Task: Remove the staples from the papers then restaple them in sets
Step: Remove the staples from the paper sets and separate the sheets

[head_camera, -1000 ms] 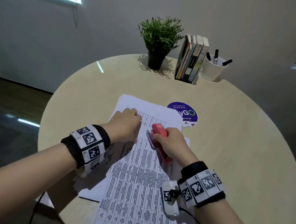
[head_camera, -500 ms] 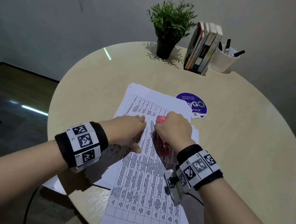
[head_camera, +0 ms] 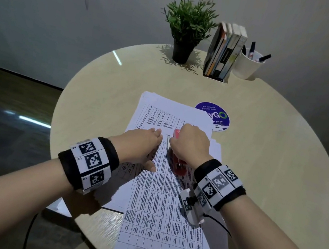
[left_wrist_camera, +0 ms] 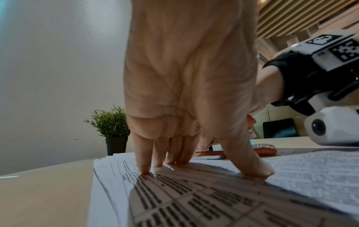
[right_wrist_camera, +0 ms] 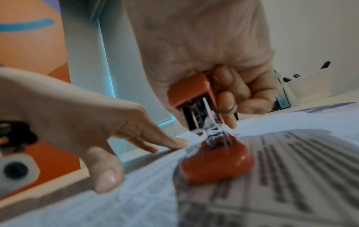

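On the round pale wood-look worktop (head_camera: pixel 261 161), thin printed papers (head_camera: pixel 165 221) lie loosely fanned. The left hand (head_camera: pixel 139 144) presses them flat, fingers straight and spread. The right hand (head_camera: pixel 192 142) has its grip curled round a glossy red stapler (right_wrist_camera: pixel 215 162), hinged open with the metal rail showing. Risk I'd guess: the sheets are slick, so if that left hand eases off, the stack could skew and the staple might land crooked or miss a page.
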`<state>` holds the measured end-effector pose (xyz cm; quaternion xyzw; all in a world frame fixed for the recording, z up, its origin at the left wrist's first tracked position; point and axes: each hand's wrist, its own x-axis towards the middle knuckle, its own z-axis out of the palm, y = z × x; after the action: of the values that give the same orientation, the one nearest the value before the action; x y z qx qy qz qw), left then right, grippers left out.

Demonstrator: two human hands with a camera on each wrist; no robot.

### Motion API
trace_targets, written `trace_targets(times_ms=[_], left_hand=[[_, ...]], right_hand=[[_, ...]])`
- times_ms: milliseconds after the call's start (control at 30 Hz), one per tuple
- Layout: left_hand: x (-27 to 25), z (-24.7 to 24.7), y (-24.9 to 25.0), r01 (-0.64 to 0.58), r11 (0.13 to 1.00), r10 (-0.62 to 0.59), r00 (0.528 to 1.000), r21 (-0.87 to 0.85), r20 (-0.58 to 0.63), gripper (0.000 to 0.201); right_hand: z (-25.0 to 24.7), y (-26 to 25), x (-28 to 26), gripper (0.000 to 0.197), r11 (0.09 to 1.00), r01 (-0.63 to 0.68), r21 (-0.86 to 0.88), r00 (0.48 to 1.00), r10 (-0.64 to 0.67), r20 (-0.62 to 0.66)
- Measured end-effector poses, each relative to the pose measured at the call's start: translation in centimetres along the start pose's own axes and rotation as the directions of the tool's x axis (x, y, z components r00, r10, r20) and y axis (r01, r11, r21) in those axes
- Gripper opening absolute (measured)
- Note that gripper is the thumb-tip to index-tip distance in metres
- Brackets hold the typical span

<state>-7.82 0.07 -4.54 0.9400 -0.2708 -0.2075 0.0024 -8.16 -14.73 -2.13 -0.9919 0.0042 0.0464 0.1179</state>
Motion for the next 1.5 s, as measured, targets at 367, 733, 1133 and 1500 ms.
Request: trace_targets(times_ms=[367, 733, 1133, 1500], left_hand=[[-0.1, -0.4, 0.4, 0.020, 1.000, -0.021, 0.999, 0.015, 0.034, 0.108], [0.0, -0.1, 0.0, 0.002, 1.000, -0.003, 1.000, 0.005, 0.024, 0.107], [-0.2, 0.0, -0.1, -0.013, 1.000, 0.013, 1.000, -0.002, 0.023, 0.107], [-0.1, -0.1, 0.0, -0.008, 1.000, 0.007, 0.999, 0.016, 0.033, 0.108]], right_hand=[[0.7, 0.8, 0.9, 0.036, 1.000, 0.004, 0.014, 0.999, -0.004, -0.034], [1.2, 2.2, 0.2, 0.061, 0.974, 0.207, -0.094, 0.967, -0.190, 0.168], [2.5, 0.4, 0.1, 0.040, 0.995, 0.070, -0.070, 0.996, -0.067, 0.052], [2.9, 0.2, 1.2, 0.041, 0.996, 0.008, -0.090, 0.999, -0.005, 0.038]])
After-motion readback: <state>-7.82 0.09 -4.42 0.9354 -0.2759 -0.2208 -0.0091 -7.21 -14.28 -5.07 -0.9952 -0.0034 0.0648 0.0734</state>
